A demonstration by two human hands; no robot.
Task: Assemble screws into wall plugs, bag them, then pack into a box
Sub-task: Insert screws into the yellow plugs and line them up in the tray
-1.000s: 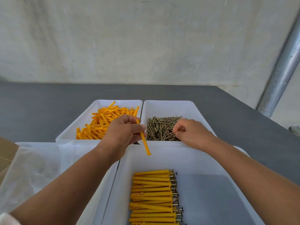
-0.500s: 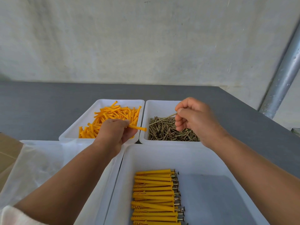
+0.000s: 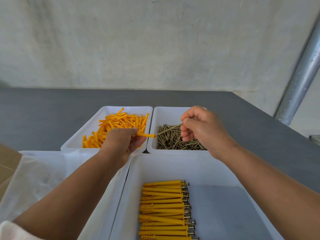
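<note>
The wall plug (image 3: 146, 135) sits at frame centre, above the gap between the two far trays. It lies nearly level, open end pointing right. The screw (image 3: 168, 129) slopes down leftward, its tip at the plug's mouth; whether it has entered cannot be told.

The left hand (image 3: 123, 142) pinches the plug's rear between thumb and curled fingers. The right hand (image 3: 202, 129) pinches the screw near its head, remaining fingers curled in.

Judgement: the step in hand is insertion. The screw sits at an angle to the plug, so its axis should be brought in line before pushing. The left hand should hold steady, and a slight twist would help seating. A skewed push risks the tip slipping off the rim.

Surroundings: loose plugs (image 3: 121, 123) fill the upper-left tray (image 3: 107, 110); loose screws (image 3: 176, 142) fill the upper-right tray (image 3: 166, 115). Assembled units (image 3: 162, 208) lie stacked in the near tray (image 3: 173, 158), screw heads rightward. A clear bag (image 3: 39, 175) lies lower left, with cardboard (image 3: 7, 161) at the left edge. Bagging and boxing appear not yet begun.
</note>
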